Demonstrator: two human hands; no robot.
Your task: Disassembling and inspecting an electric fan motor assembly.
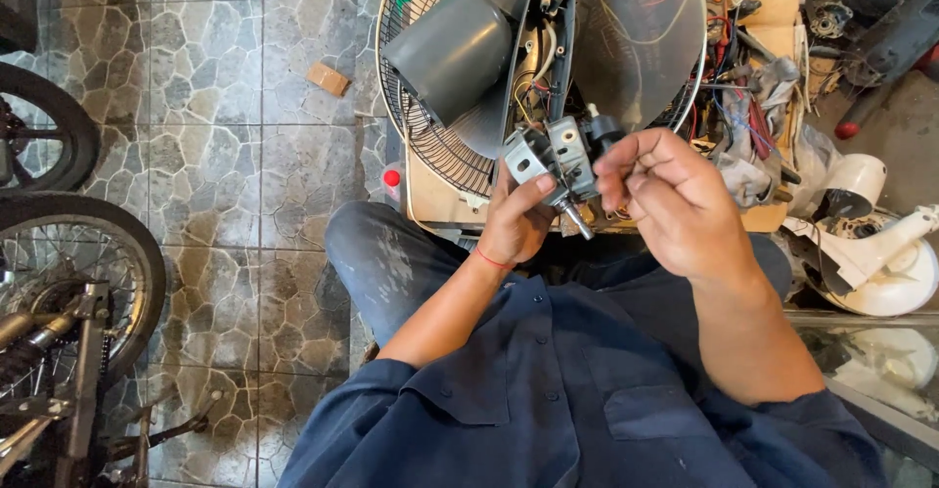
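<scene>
My left hand (516, 222) grips a small grey metal fan motor (554, 159) from below, its short steel shaft pointing down toward me. My right hand (670, 199) is up against the motor's right side, fingers curled and pinching at something small there that I cannot make out. Just beyond the motor lies a dismantled fan: a round wire guard (423, 134), translucent grey blades (641, 38), a grey motor cover (458, 50) and an open black housing (543, 48) with coloured wires. A red thread circles my left wrist.
The fan rests on a low wooden board (440, 199). Tools, wires and a meter clutter the right side (743, 107). White plastic fan parts (880, 253) lie at the right. Motorcycle wheels (68, 273) stand on the stone-tiled floor at the left. A small wood block (328, 78) lies on the floor.
</scene>
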